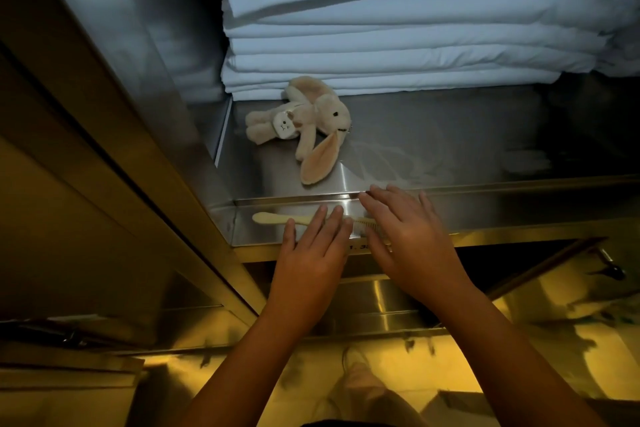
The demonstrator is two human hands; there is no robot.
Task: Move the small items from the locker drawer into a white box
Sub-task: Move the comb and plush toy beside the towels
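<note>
Far left, the brushed-steel locker side wall [104,114] runs down w/ a yellow glare on it. Next, inside the shiny steel drawer [467,149], the slim cream plastic comb [273,218] lies crosswise in the near front strip, rounded handle pointing left, toothed end off to the right. Further back, near the left corner, the beige long-eared plush rabbit [311,118] sprawls on its side, one ear flopped toward the front, a small white charm on its body.

Now the left hand [313,253]: fingers straight and a little apart, laid across the comb's middle, holding nothing. Can't tell if they actually touch it. Just beside it the right hand [412,236], also flat, fingers spread, tips at the ridge behind the comb, palm over the toothed end, gripping nothing either.

Behind and to the right, a tall stack of folded white linens [398,45] fills the back. No white box in view.

Handling, as a guess: comb looks light, stiff and prob slick on steel, and lying flat it's hard to get under. Best slide it or tip it up, then pinch the handle, not the thin teeth. Rabbit is soft and v. light; take it round the body, since an ear would let it dangle.
</note>
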